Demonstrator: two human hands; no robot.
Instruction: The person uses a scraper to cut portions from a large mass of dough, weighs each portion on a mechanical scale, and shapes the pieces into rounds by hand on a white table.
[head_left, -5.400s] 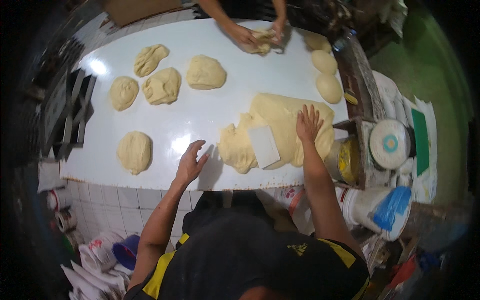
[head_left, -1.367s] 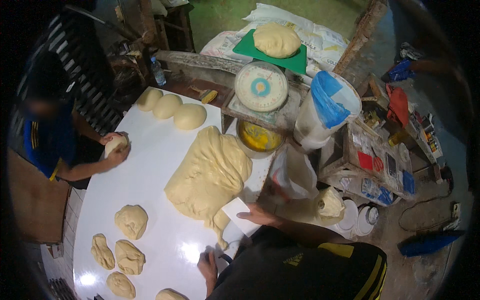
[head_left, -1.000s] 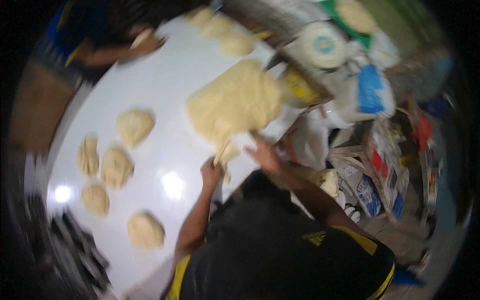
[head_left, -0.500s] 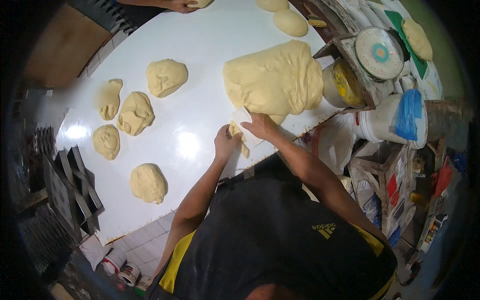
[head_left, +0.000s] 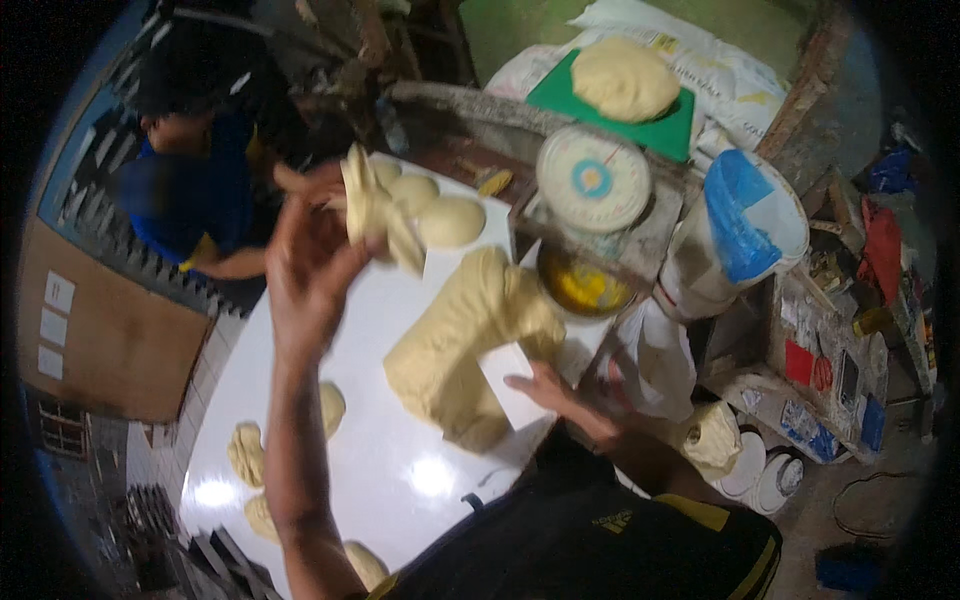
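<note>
My left hand (head_left: 312, 250) is raised over the far left part of the table, its fingers closed on a limp, blurred strip of dough (head_left: 372, 205). In my right hand (head_left: 555, 392) is a flat white dough scraper (head_left: 508, 380), held against the near right side of the big dough mass (head_left: 440, 350). That mass is pale yellow, smooth and folded, and lies on the white table (head_left: 370, 490). Rounded dough balls (head_left: 452, 221) sit beyond it. Smaller dough lumps (head_left: 246, 455) lie at the left, partly hidden behind my left forearm.
A dial scale (head_left: 593, 178) stands at the far right, above a metal pot (head_left: 585, 285) with yellow residue. Behind it, a green board (head_left: 660, 125) carries a dough lump (head_left: 625, 80). A white bucket (head_left: 775, 215) with blue plastic stands right. A co-worker (head_left: 195, 200) is at the far left.
My left hand has lifted the dough strip from the table's near edge up and away to the far left. My right hand keeps the scraper by the dough mass. The view has swung rightward.
</note>
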